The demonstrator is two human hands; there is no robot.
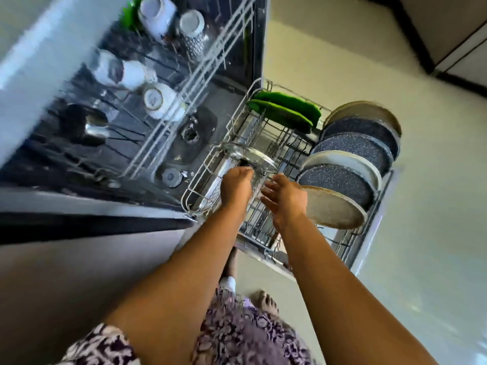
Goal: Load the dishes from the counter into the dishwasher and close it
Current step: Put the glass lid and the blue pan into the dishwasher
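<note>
In the wire rack [254,223], left grip [235,185] pinches round glass lid [253,156]; right grip [286,200] spread.

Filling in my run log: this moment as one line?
glass lid in lower rack | left hand grips its knob | right hand open beside it

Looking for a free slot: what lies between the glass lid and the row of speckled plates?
Only empty rack tines, with the right hand above them, in the head view.
</note>
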